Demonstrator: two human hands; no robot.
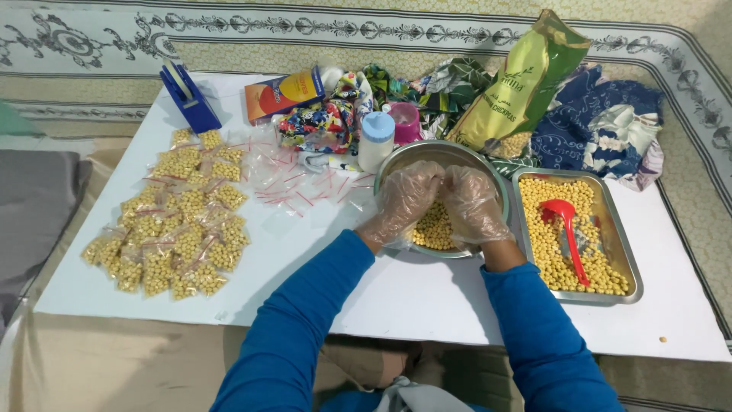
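White desk [427,297], its near right edge cut off; far right a tall green pouch [526,80] leans on cloth; left, small clear filled packets [179,221]; gloved left hand [404,200] and right hand [471,204] meet over the steel bowl [488,172] of chickpeas [435,227]; fingers bunched together, any grasp hidden.

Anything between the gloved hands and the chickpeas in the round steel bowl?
Nothing visible. The left hand and right hand, both in clear plastic gloves, are already inside the round steel bowl, right above the chickpeas. The bowl is uncovered; the white bottle stands outside its rim.
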